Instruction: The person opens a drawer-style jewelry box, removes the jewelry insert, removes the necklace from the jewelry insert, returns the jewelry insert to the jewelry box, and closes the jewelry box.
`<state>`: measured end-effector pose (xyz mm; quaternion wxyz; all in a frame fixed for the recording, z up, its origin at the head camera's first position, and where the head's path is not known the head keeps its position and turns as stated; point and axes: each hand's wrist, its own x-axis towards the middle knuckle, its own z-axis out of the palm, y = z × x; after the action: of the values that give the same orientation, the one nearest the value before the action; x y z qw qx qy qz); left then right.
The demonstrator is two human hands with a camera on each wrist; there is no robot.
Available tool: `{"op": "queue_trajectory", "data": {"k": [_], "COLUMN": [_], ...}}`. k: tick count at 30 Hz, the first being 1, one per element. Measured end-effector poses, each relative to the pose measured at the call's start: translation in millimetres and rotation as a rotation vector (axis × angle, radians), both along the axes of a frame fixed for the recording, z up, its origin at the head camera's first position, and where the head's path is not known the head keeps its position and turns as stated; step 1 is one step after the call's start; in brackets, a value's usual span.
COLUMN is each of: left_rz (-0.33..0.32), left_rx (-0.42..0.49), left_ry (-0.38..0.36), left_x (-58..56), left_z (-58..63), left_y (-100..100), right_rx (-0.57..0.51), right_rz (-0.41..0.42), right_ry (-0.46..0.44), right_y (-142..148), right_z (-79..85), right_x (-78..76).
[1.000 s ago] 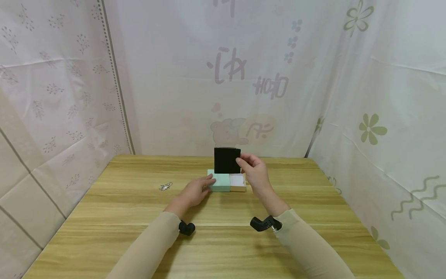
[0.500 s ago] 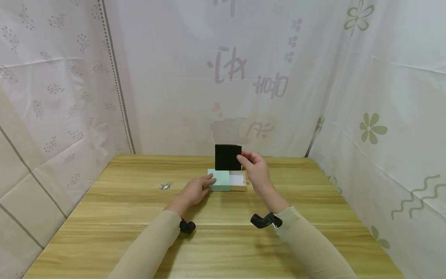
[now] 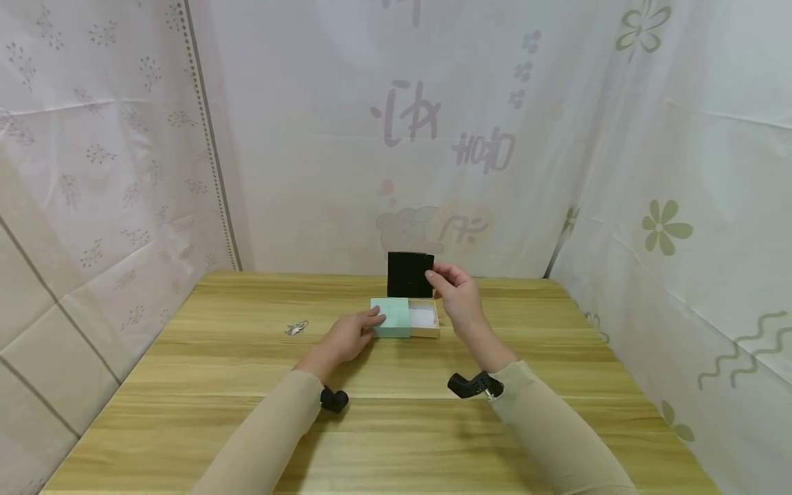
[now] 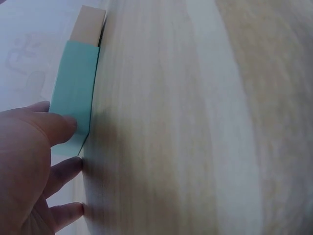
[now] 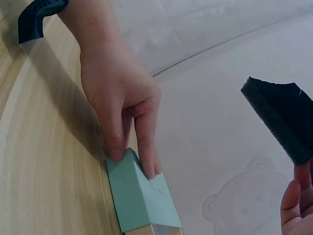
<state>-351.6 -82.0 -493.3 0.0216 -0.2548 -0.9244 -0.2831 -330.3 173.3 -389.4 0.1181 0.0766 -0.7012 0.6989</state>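
Note:
My left hand [image 3: 348, 337] grips the left end of a mint-green drawer-style gift box [image 3: 391, 315], thumb on the front side and fingers over the top. The box lies on the table with its pale inner tray [image 3: 423, 317] partly slid out to the right, its white inside showing. Above and behind it, my right hand [image 3: 464, 302] pinches a thin square black foam pad [image 3: 408, 273] by its right edge, between thumb and fingers. In the right wrist view the foam pad [image 5: 281, 117] shows its porous side edge and a small notch in its top edge.
A small silver chain-like trinket [image 3: 297, 328] lies on the wooden table [image 3: 383, 440] to the left of the box. Patterned curtains [image 3: 309, 151] hang behind the table and along both sides.
My right hand has lifted the black foam pad slightly up and to the right, tilting it so that a slit shows on its face. The left hand stays on the box.

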Motion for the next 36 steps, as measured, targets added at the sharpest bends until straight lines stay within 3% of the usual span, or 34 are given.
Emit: {"op": "queue_trajectory", "data": {"k": [19,29,36], "left_rz": [-0.019,-0.017,-0.015], "left_rx": [-0.008,-0.002,0.005], "left_ry": [-0.008,-0.010,-0.004], "left_x": [-0.3,-1.8,-1.4], "left_z": [2.3,-0.4,-0.2], "left_y": [-0.7,-1.3,-0.9], "right_rx": [0.052,0.154,0.200], "right_rz": [-0.062,-0.079,-0.102], "right_ry": [-0.127,-0.236,-0.250], "right_y": [20.6,35.0,40.9], "right_z": [-20.1,-38.0,-50.3], "right_x": [-19.3,-30.0,-33.2]}}
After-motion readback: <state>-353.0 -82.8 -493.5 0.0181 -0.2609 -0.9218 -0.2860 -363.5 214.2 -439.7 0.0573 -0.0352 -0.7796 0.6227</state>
